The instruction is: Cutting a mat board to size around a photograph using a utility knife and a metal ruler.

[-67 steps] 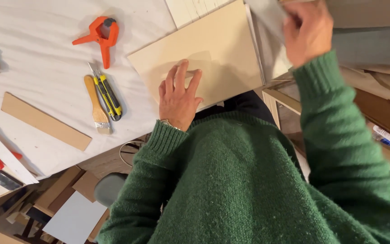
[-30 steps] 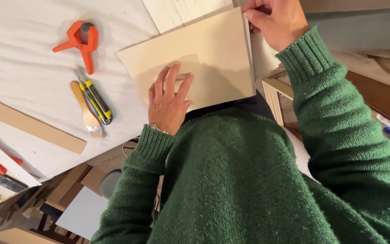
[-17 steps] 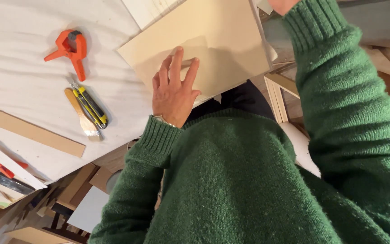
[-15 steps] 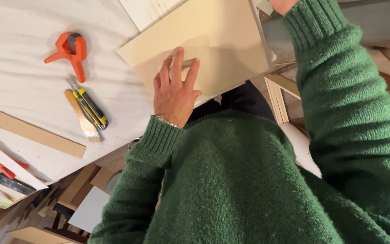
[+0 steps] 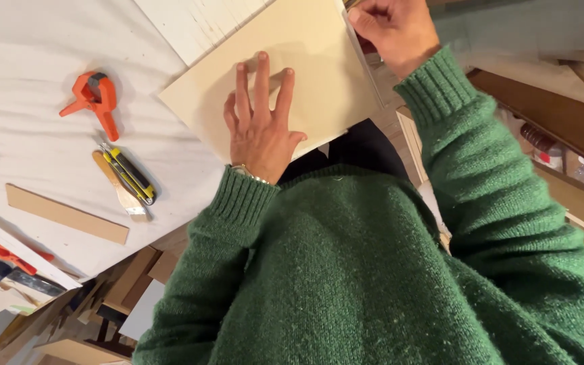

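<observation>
A pale square board (image 5: 319,61) lies on the white worktop (image 5: 28,81), partly over the table's near edge. My left hand (image 5: 259,125) rests flat on the board, palm down with fingers spread, holding nothing. My right hand (image 5: 392,28) is curled at the board's far right corner, its fingers closed over the edge there. What lies under those fingers is hidden. Both arms wear a green knitted sweater (image 5: 373,270), which fills the lower part of the view.
An orange spring clamp (image 5: 96,101) lies left of the board. A yellow-and-black utility knife (image 5: 131,177) and a putty knife (image 5: 117,189) lie below it, then a brown wooden strip (image 5: 65,214). A white planked panel (image 5: 190,23) sits behind the board. Shelves with clutter (image 5: 562,149) are at the right.
My right hand has come back into view and now sits curled on the board's right corner. My left hand stays flat on the board, fingers a little wider apart.
</observation>
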